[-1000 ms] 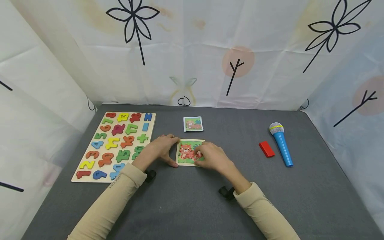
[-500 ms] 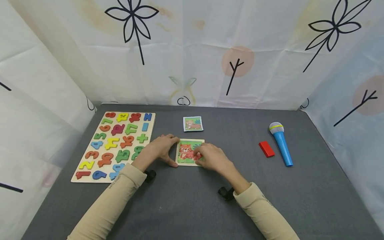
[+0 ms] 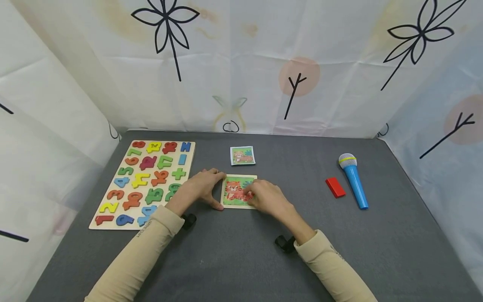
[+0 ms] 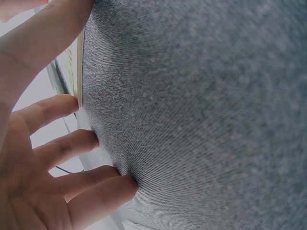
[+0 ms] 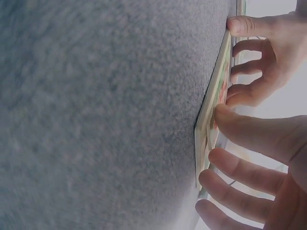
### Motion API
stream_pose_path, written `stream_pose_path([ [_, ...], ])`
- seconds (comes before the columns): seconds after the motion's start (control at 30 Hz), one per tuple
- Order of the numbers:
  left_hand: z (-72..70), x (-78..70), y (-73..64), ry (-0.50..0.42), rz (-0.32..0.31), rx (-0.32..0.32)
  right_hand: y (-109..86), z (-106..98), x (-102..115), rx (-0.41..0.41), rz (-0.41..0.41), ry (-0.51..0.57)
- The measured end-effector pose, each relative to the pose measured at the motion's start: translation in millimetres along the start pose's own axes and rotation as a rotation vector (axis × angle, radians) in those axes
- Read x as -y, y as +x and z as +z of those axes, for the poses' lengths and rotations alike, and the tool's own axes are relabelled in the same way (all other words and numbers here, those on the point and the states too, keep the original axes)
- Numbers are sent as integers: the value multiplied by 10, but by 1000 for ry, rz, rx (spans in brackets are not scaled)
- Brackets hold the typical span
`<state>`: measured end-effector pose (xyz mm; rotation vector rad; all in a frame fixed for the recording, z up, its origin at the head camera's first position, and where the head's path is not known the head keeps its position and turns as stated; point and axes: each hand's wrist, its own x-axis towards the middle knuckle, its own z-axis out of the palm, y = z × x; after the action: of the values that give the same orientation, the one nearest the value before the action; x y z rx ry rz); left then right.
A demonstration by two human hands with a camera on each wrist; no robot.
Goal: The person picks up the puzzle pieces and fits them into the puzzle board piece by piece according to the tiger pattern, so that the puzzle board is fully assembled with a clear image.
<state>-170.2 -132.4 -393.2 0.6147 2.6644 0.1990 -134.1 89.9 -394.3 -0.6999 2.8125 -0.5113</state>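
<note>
A small wooden picture puzzle with a red tiger on green lies flat on the grey table. My left hand is at its left edge, thumb at the near corner and index finger at the far corner, the other fingers spread. My right hand is over the puzzle's right part, thumb and fingertips down on the picture. In the right wrist view, a thin puzzle piece stands slightly tilted out of the frame between the right thumb and index finger. The right hand covers the puzzle's right side in the head view.
A wooden number board with colourful pieces lies at the left, partly under the left forearm. Behind the puzzle is a small picture card. A red block and a blue toy microphone lie at the right. White cloth walls surround the table.
The right fingertips have shifted very slightly on the puzzle's right part. My left hand and the puzzle's frame stay in place.
</note>
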Motion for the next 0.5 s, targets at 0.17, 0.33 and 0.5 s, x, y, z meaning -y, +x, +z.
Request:
stream_pose_path([
  [0.17,0,7,-1,3,-1,0,3,12,-2,4,1,9],
  [0.33,2,8,-4,6,5,-2,5,27,-1,7,-6,9],
  [0.5,-4,8,-2,3,8,1,7,21,2,12,4,9],
])
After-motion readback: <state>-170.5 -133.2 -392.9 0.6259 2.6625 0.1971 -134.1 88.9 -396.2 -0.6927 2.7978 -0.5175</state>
